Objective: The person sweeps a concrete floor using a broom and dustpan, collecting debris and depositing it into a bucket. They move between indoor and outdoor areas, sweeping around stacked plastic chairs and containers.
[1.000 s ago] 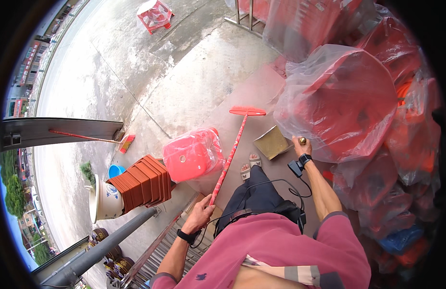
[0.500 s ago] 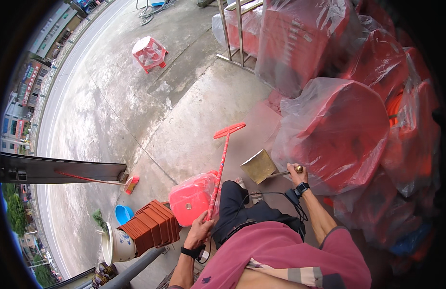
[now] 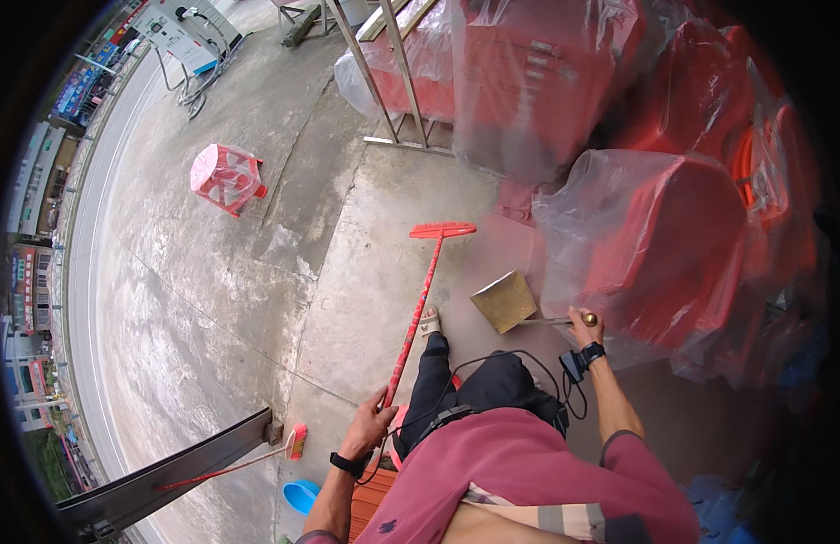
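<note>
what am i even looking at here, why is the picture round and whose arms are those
This is one view from a wide fisheye camera worn on a person's head, looking down. That lens bends straight edges and rounds the picture. The two arms rising from the lower edge are the wearer's own.

The left hand grips the long handle of a red broom, whose head rests on the concrete floor ahead. The right hand holds the handle of a brownish dustpan, close by the wearer's foot. To the right stand red chairs wrapped in clear plastic; another wrapped stool sits farther off on the left.
</note>
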A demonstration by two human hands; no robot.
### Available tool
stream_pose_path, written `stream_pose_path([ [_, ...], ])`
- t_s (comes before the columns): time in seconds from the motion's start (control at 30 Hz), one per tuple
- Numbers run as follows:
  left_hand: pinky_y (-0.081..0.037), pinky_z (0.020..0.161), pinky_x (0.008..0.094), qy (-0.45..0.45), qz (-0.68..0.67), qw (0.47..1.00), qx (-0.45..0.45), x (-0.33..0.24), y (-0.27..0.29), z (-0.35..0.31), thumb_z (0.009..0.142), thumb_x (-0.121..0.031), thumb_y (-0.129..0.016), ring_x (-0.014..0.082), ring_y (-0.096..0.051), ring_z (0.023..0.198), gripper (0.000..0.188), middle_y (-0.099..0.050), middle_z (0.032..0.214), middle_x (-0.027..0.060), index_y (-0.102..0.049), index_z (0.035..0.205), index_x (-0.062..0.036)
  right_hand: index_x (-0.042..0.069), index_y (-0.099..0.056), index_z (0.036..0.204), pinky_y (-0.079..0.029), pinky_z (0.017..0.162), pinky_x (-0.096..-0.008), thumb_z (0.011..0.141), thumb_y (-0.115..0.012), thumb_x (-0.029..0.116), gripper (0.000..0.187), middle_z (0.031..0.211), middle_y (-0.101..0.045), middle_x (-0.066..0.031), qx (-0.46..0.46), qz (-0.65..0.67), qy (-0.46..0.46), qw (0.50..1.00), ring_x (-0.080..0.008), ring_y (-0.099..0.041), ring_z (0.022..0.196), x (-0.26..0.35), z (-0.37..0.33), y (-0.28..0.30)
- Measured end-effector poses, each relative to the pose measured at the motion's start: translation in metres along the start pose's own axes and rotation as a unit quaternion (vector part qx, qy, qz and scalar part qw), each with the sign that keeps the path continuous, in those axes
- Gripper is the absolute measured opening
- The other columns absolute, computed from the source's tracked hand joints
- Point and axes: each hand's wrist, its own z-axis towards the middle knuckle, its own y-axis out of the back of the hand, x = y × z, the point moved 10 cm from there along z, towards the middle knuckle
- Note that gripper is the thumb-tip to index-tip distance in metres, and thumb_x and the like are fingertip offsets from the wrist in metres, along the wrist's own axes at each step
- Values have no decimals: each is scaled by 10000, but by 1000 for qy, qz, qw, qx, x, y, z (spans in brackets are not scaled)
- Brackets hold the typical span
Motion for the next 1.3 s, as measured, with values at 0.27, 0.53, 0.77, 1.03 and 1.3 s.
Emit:
stream_pose_path([
  [0.27,-487,557,352,-195,262,943,71,-104,106,99,934,-169,-639,183,-574,628,580,-619,809,127,-452,1459,-11,5,-675,802,-508,565,-309,841,-739,343,347,673,-608,-32,-100,40,-27,994,-139,-569,589,19,-11,-54],
  [0.53,-522,822,508,-280,448,825,203,-228,98,213,911,-139,-604,461,-653,979,604,-677,1051,281,-428,1488,-119,25,-675,785,-507,560,-311,849,-745,339,328,670,-614,-24,-215,82,-79,970,-142,-578,602,9,-23,-63],
  [0.77,-535,736,566,-319,606,682,257,-315,1,353,946,-204,-545,468,-672,870,606,-699,928,258,-378,1528,-225,7,-697,839,-497,658,-365,860,-720,359,354,698,-645,-84,-250,79,-178,948,-174,-582,672,-18,-18,-90],
  [1.03,-556,774,557,-329,661,633,231,-394,109,406,964,-310,-579,425,-693,931,535,-713,1104,187,-460,1486,-320,34,-742,949,-532,779,-388,859,-727,387,365,860,-734,-157,-320,18,-175,931,-245,-694,811,9,-55,-100],
  [1.3,-544,699,573,-354,681,579,277,-456,112,385,977,-275,-540,467,-679,832,507,-714,922,225,-458,1477,-251,25,-744,944,-536,793,-379,862,-734,358,343,903,-750,-160,-395,82,-192,895,-251,-709,841,17,-72,-141],
])
